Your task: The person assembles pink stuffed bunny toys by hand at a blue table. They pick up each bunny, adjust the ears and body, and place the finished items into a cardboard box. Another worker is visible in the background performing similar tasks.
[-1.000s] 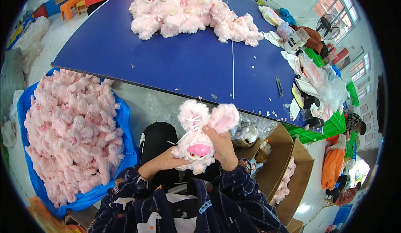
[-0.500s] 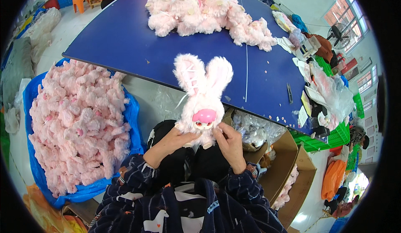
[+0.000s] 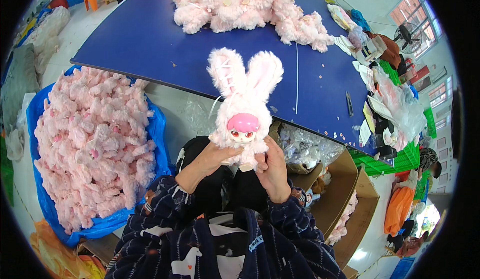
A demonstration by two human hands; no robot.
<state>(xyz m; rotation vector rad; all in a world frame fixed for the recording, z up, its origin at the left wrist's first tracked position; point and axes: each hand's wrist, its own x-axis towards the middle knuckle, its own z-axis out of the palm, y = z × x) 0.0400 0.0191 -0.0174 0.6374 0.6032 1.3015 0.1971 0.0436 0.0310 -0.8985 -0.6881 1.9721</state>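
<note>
Between my hands, above my lap, a fluffy pink bunny doll (image 3: 245,114) is held upright. It has long ears, a white lace on one ear, shiny pink moulded hair and red eyes, and its face is turned up toward me. My left hand (image 3: 212,160) is closed round the doll's lower left side, with the thumb across its belly. My right hand (image 3: 272,169) grips the lower right side near an arm and a foot; its fingertips are partly hidden behind the doll.
A heap of similar pink plush dolls (image 3: 245,6) lies on the blue table (image 3: 135,54). More fill a blue-lined bin (image 3: 162,144) on the left. At right are a cardboard box (image 3: 345,179), a cutter knife (image 3: 349,104) and plastic bags (image 3: 400,114) along the table edge.
The doll's face has tilted up and shows more fully. My right hand has shifted lower and turned, with its fingers now curled at the doll's lower side.
</note>
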